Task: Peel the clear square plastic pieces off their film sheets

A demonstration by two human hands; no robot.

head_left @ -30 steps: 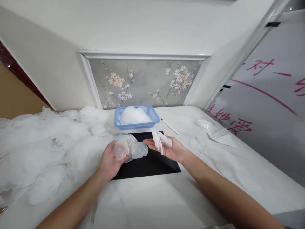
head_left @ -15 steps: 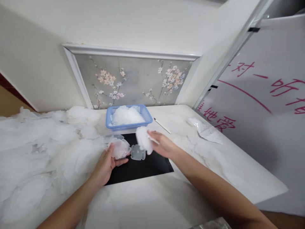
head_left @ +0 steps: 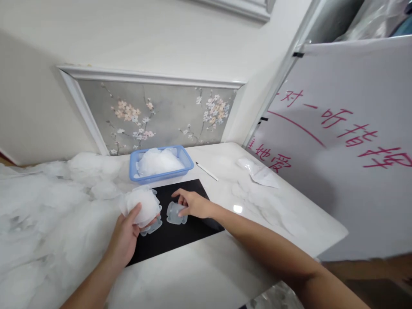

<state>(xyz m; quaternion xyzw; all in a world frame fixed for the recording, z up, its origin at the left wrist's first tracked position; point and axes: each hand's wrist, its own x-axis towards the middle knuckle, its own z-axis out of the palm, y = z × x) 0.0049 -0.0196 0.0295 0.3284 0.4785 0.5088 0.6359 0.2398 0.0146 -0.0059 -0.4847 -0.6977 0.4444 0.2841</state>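
On flat black sheet (head_left: 170, 238), translucent notched piece (head_left: 174, 213)

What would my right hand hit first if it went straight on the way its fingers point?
Your right hand overlaps the clear piece; beyond it, the first thing in line is probably the white stack in your left hand. Depth is unclear, so it might pass above.

The right hand (head_left: 195, 204) partly hides the clear piece (head_left: 174, 213), apparently along its right edge.
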